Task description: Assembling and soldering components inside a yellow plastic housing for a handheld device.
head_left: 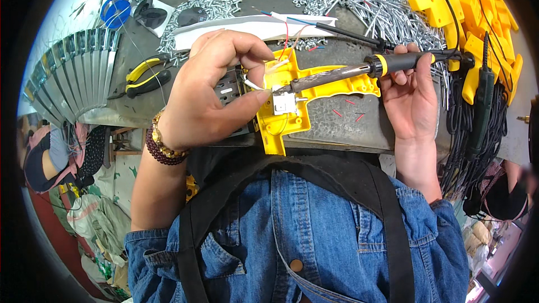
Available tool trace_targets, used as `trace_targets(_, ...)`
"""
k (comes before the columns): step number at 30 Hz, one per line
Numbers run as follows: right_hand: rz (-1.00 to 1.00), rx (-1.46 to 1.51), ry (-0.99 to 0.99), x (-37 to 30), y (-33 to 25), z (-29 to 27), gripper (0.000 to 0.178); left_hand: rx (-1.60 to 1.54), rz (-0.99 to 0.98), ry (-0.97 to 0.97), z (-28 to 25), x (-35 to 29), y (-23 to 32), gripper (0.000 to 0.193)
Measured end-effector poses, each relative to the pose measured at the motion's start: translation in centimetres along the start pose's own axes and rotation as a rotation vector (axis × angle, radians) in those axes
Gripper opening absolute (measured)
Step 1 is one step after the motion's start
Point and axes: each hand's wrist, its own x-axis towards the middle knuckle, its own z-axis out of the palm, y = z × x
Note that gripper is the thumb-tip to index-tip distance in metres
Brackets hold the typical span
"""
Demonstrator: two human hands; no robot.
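Note:
My right hand [412, 81] is closed round the black handle of a soldering iron [331, 77]. The iron points left, its tip at a white block-shaped component [284, 104] seated in a yellow plastic tool housing half [295, 125]. My left hand [216, 90] is over the housing's left side, thumb and forefinger bent together about a short white wire [253, 85] beside the iron's tip. Part of that wire is hidden by the fingers. Red and pale thin leads [285, 42] rise from the housing's top edge. The housing's handle part reaches right, beneath the iron.
Yellow-handled pliers [146, 76] lie left. Beyond the housing are a white folded strip [224, 28], a black cable [348, 33] and heaps of screws [387, 8]. Yellow housings [483, 17], black cords [466, 151] and a dark green-black pen-shaped tool [481, 112] crowd the right.

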Motion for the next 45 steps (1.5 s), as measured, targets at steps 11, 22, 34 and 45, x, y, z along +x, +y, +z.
trace_targets(11, 0.007, -0.003, -0.036, 0.12, -0.02, -0.24, 0.034, -0.108, -0.098, 0.010, 0.29, -0.45, -0.22, 0.044)
trace_targets(22, -0.030, 0.072, 0.038, -0.01, -0.29, 0.07, 0.034, -0.151, -0.102, 0.022, 0.64, -0.49, -0.17, 0.045)
trace_targets(34, -0.018, 0.039, 0.018, -0.13, -0.12, 0.36, 0.035, -0.148, -0.085, 0.041, 0.70, -0.61, -0.25, 0.041)
trace_targets(45, 0.001, 0.029, -0.052, -0.24, -0.16, -0.28, 0.033, -0.095, -0.087, 0.018, 0.54, -0.55, -0.19, 0.042)
